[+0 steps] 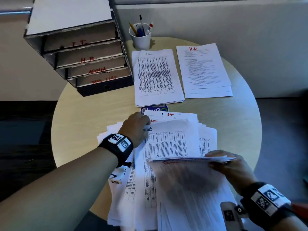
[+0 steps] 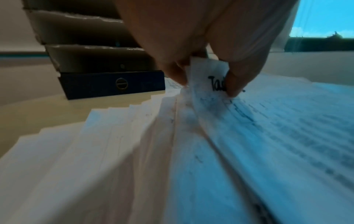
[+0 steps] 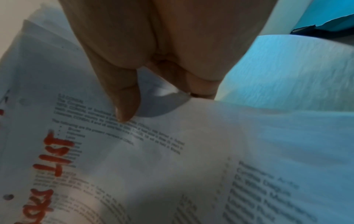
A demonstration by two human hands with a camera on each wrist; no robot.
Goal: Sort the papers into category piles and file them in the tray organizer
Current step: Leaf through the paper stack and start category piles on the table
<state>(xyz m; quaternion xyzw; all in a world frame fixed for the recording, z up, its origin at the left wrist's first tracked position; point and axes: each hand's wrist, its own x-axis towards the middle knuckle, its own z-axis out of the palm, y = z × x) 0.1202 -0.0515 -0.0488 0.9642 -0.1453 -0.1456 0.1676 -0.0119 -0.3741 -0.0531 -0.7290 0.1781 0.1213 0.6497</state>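
Observation:
A loose heap of unsorted papers (image 1: 166,189) covers the near part of the round table (image 1: 80,114). My left hand (image 1: 138,127) pinches the top left corner of a table-printed sheet headed "Task List" (image 2: 208,72) between thumb and fingers. My right hand (image 1: 223,162) grips a thin bundle of sheets (image 1: 191,158) lifted off the heap; its thumb (image 3: 126,109) lies on a page marked "Task List" in red (image 3: 55,157). Two sorted piles lie further back: an Admin pile (image 1: 156,75) and an H.R pile (image 1: 205,69). The tray organizer (image 1: 86,59) stands at the far left.
The organizer's slots are labelled IT, H.R, ADMIN and Task List, above a dark binder (image 1: 106,87). A white cup of pens (image 1: 140,35) stands behind the Admin pile. A round sticker (image 1: 154,110) shows between the piles. A grey wall runs behind the table.

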